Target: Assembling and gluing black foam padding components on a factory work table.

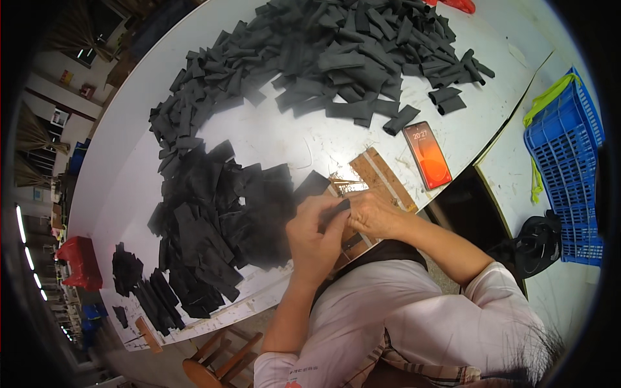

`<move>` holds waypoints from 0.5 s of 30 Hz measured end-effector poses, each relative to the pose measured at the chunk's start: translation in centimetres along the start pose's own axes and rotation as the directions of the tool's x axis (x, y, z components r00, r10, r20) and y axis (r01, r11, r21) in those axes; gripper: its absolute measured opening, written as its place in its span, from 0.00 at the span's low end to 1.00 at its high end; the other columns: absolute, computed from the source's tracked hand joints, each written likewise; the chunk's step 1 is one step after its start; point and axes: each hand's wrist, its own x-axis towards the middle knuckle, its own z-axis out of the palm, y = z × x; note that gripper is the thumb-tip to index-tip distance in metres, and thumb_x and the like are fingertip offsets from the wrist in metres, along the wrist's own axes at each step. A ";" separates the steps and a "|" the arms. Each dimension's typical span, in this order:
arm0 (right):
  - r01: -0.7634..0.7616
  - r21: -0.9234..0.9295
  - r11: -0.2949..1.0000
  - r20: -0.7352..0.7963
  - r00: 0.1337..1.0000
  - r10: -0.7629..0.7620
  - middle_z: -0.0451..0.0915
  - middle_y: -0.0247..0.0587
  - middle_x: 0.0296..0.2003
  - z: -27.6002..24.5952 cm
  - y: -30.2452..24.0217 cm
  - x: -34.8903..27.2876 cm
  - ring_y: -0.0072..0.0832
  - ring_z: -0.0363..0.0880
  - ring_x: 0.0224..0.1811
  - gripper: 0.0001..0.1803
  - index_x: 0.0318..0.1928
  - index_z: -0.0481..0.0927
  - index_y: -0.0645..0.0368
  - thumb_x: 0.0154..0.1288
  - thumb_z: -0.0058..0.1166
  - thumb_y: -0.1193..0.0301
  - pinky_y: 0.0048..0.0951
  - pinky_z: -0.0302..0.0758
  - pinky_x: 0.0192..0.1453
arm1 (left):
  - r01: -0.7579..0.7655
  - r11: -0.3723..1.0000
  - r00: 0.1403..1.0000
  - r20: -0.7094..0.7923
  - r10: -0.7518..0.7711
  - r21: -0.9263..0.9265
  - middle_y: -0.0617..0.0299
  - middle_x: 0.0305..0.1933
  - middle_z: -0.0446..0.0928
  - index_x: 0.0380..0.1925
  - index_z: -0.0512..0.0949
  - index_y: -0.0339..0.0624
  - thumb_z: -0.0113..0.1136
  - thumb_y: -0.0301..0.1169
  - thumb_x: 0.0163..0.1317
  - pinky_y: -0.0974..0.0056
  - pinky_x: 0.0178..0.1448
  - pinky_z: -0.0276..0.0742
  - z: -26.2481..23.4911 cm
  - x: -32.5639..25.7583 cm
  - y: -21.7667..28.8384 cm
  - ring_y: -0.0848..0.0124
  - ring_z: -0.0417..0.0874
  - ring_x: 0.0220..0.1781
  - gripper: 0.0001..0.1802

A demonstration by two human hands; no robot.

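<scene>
Both my hands meet over the near edge of the white table (291, 139). My left hand (315, 231) is closed on a small black fabric piece (334, 213), its fingers curled and its thumb along the piece. From the other side my right hand (372, 215) pinches the end of the same piece; its fingertips are partly hidden. Under and behind the hands lies a wooden board with a metal strip (383, 178). A loose pile of flat black fabric pieces (259, 200) lies just left of my left hand.
A big heap of rolled dark fabric tubes (362, 55) spreads along the far side. A phone (427, 155) lies right of the board. Blue crates (563, 161) stand at the right, near a black bag-like item (538, 242). A wooden stool (223, 362) stands below the table's near edge.
</scene>
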 end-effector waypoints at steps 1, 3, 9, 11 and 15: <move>-0.089 -0.021 0.996 0.055 0.994 0.090 0.73 0.47 0.23 0.0 0.2 -0.1 0.44 0.73 0.27 0.06 0.30 0.72 0.62 0.51 0.47 0.73 0.37 0.70 0.30 | -0.079 0.992 0.994 -0.063 0.086 0.103 0.58 0.30 0.76 0.32 0.72 0.32 0.57 0.17 0.49 0.75 0.38 0.70 0.4 -0.2 0.3 0.78 0.75 0.32 0.09; -0.028 -0.069 0.997 0.057 0.998 0.032 0.74 0.47 0.24 -0.6 -0.3 0.5 0.43 0.74 0.28 0.07 0.31 0.73 0.62 0.50 0.48 0.72 0.37 0.71 0.30 | -0.122 0.992 0.985 -0.122 0.120 -0.012 0.56 0.32 0.76 0.34 0.72 0.32 0.56 0.18 0.51 0.72 0.40 0.71 0.7 -0.5 1.2 0.75 0.75 0.34 0.09; -0.019 -0.129 0.991 0.105 0.994 0.033 0.70 0.44 0.22 -3.7 -3.5 2.4 0.40 0.71 0.27 0.08 0.30 0.71 0.63 0.46 0.50 0.74 0.36 0.68 0.29 | -0.325 0.794 0.942 -0.254 0.221 -0.514 0.50 0.34 0.75 0.33 0.70 0.32 0.51 0.30 0.59 0.60 0.48 0.70 -0.8 -0.7 1.1 0.64 0.75 0.38 0.10; 0.058 -0.220 0.974 0.095 0.995 -0.038 0.70 0.42 0.21 -4.4 -4.4 2.9 0.38 0.71 0.27 0.06 0.28 0.71 0.61 0.46 0.50 0.74 0.36 0.68 0.28 | -0.318 0.763 0.930 -0.343 0.135 -0.563 0.48 0.33 0.75 0.31 0.70 0.34 0.50 0.33 0.60 0.57 0.50 0.67 -2.0 -0.8 1.0 0.61 0.75 0.39 0.11; -0.032 -0.177 0.984 0.056 0.998 0.043 0.74 0.43 0.21 -2.2 -2.8 2.0 0.40 0.74 0.25 0.08 0.26 0.76 0.60 0.47 0.53 0.68 0.36 0.71 0.28 | -0.176 0.916 0.961 -0.265 0.080 -0.361 0.50 0.35 0.75 0.31 0.72 0.31 0.49 0.30 0.60 0.62 0.48 0.69 -2.1 -0.3 -2.8 0.63 0.75 0.39 0.10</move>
